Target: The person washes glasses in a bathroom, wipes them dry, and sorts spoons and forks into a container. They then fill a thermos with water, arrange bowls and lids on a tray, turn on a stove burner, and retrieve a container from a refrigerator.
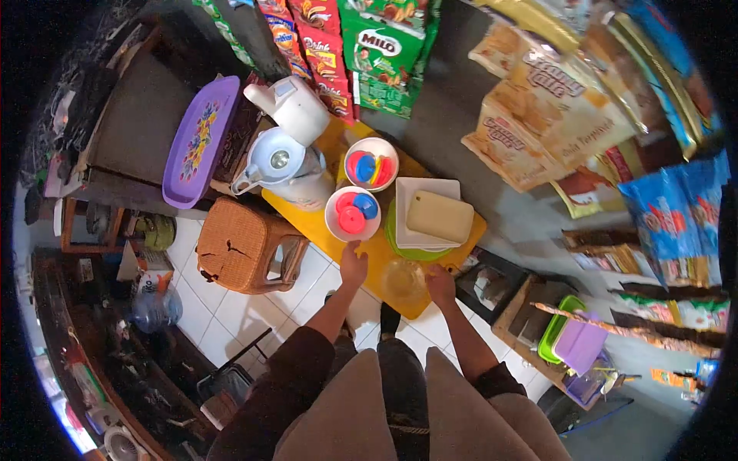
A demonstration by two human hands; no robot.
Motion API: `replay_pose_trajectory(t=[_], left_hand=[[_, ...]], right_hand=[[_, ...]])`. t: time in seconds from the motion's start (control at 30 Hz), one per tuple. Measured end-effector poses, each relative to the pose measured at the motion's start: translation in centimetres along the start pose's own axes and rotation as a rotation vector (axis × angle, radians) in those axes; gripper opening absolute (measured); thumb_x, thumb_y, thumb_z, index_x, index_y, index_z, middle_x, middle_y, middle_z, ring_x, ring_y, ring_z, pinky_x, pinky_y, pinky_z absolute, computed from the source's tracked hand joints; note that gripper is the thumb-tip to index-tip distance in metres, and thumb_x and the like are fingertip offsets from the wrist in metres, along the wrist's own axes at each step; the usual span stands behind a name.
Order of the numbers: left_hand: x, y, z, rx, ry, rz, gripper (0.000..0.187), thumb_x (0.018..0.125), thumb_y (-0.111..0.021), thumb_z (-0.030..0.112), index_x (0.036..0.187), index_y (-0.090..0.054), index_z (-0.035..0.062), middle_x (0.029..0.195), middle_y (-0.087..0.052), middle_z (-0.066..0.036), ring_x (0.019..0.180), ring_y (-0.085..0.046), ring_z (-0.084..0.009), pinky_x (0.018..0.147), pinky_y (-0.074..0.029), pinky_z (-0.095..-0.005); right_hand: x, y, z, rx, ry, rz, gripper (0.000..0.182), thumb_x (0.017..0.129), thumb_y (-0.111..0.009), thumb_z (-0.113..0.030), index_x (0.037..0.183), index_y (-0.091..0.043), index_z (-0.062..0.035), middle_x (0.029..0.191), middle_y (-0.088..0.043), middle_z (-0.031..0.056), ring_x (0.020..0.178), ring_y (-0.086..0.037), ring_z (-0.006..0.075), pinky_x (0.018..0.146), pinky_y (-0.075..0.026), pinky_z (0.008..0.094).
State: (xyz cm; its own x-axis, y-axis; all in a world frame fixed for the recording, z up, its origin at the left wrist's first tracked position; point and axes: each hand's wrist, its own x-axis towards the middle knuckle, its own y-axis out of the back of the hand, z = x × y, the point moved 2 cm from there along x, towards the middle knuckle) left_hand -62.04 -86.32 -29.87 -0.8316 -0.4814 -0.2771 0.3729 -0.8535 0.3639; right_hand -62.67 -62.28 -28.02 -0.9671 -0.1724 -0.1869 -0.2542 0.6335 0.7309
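Note:
My left hand (354,266) is just below a white bowl (330,223), its fingers apart and the fingertips close to the bowl's near rim. Red and blue plastic lids (352,220) lie in that bowl. At the right, my right hand (441,286) is closed at the edge of a clear round plastic bowl (403,280) on the yellow table (473,237). A second white bowl (370,143) behind holds several red, blue and yellow lids (370,168). Beside them, a beige lidded box (440,217) rests on a white square container (427,187), with a green plate (393,240) beneath.
A white blender-like appliance (296,107) and a pale blue pitcher (277,157) stand at the back left. A purple floral tray (201,142) leans beside them. A wicker stool (238,246) stands left of the table. Snack and drink sachets (384,58) hang along the wall.

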Motion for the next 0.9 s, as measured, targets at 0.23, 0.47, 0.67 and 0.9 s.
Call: replay_pose_trajectory(t=[0.23,0.47,0.67,0.9], left_hand=[[3.6,-3.2,-3.1,0.689,0.113,-0.695,0.022,0.074,-0.051,0.017,0.089,-0.056,0.0014,0.089,-0.058,-0.019,0.086,-0.057,-0.0297,0.073,-0.045,-0.0381],[-2.9,-8.3,-14.9,0.565,0.193,-0.416,0.024,0.076,-0.048,0.024,0.083,-0.058,0.0038,0.087,-0.06,-0.018,0.087,-0.057,-0.0266,0.077,-0.044,-0.0373],[-2.9,-8.4,-15.5,0.335,0.23,-0.492,0.032,0.078,-0.048,0.031,0.093,-0.055,0.0035,0.092,-0.059,-0.016,0.09,-0.055,-0.0306,0.079,-0.043,-0.0374],[-2.2,-9.5,-16.7,0.536,-0.143,-0.574,0.025,0.078,-0.048,0.023,0.093,-0.052,0.0031,0.087,-0.058,-0.017,0.084,-0.056,-0.0316,0.073,-0.044,-0.0361]], right_hand=[[6.0,-3.5,-3.9,-0.305,-0.452,-0.22,0.021,0.074,-0.055,-0.02,0.09,-0.061,-0.0076,0.092,-0.061,0.0115,0.082,-0.06,0.0279,0.07,-0.048,0.0382],[0.0,-8.9,5.4,-0.597,-0.458,-0.364,0.035,0.074,-0.06,-0.032,0.097,-0.057,-0.0061,0.092,-0.061,0.0107,0.08,-0.06,0.0256,0.067,-0.048,0.0376],[-2.0,-9.9,8.9,-0.146,-0.394,-0.089,0.039,0.068,-0.065,-0.028,0.093,-0.053,-0.0004,0.084,-0.057,0.0168,0.081,-0.056,0.0341,0.065,-0.046,0.0414],[-3.5,-9.3,10.5,-0.147,-0.353,-0.22,0.034,0.07,-0.063,-0.028,0.088,-0.052,-0.0015,0.081,-0.054,0.0162,0.077,-0.054,0.0339,0.063,-0.044,0.0421]])
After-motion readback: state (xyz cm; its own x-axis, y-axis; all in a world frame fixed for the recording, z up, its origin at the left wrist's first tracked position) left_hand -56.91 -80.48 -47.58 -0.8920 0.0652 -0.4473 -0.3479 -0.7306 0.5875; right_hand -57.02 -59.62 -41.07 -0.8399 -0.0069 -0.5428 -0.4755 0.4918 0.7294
